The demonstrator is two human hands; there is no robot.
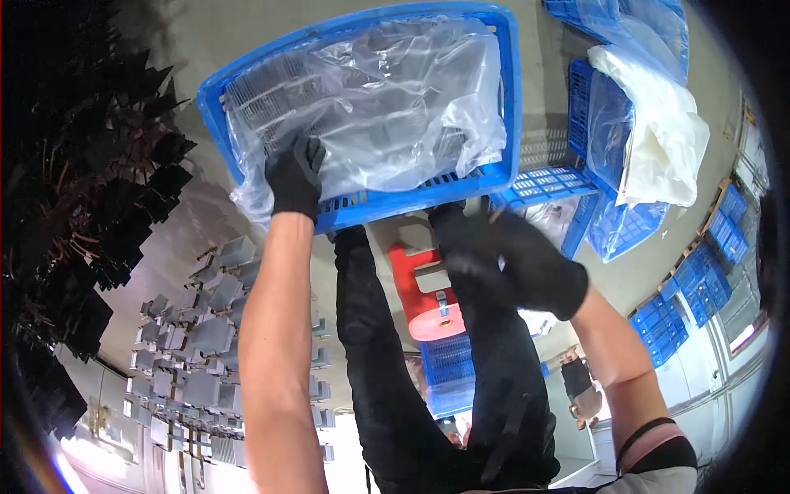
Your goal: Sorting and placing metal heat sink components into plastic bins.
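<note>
A large blue plastic basket (514, 90) is in front of me, lined and covered with a crumpled clear plastic sheet (387, 107). Under the film, rows of thin greyish ribbed parts show through at the left side. My left hand (295, 174), in a black glove, is at the basket's near left, its fingers bent onto the sheet, which bunches around them and hangs over the rim. To the right and nearer to me, my right hand (535, 267), also black-gloved, is apart from the basket above my thigh. Motion smears its fingers, so whether they hold anything is unclear.
Right of the basket stand more blue crates (547, 185), one with a white bag (666, 132) draped over it. A red plastic object (420, 288) lies between my legs. Many grey metal pieces (210, 337) hang at left, beside dark pieces (107, 181). Another person (580, 387) appears lower right.
</note>
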